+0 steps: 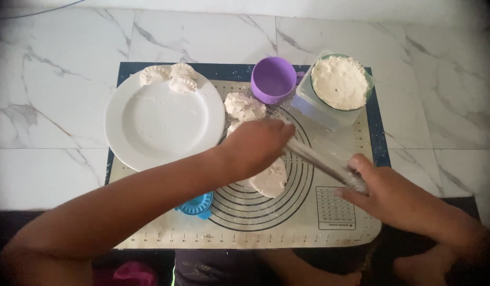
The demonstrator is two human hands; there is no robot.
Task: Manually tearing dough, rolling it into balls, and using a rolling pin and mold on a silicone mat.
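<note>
I am watching both hands working a rolling pin point(322, 160), a pale, shiny rod lying slantwise across the centre-right of the frame. The left hand point(258, 145) is lying over its upper-left end, fingers curled down around it, while the right hand point(385, 193) is gripping the lower-right end with fingers wrapped about the rod. Under the pin, near the middle, a flattened piece of dough point(270, 180) is lying on the ringed circles of a baking mat point(287, 228), partly hidden by the left hand. Just above it more dough lumps point(244, 106) are sitting on the mat. In the upper left a white plate point(160, 127) is carrying three folded dumplings point(168, 77) along its far rim. A purple cup point(273, 78) is standing at upper centre, and beside it, to the right, a bowl of flour point(340, 82) is resting in a clear container. A blue dumpling press point(196, 205) is peeking out below the left forearm (mostly covered, so I cannot tell its shape). All of it is sitting on a white marble surface point(54, 106).
</note>
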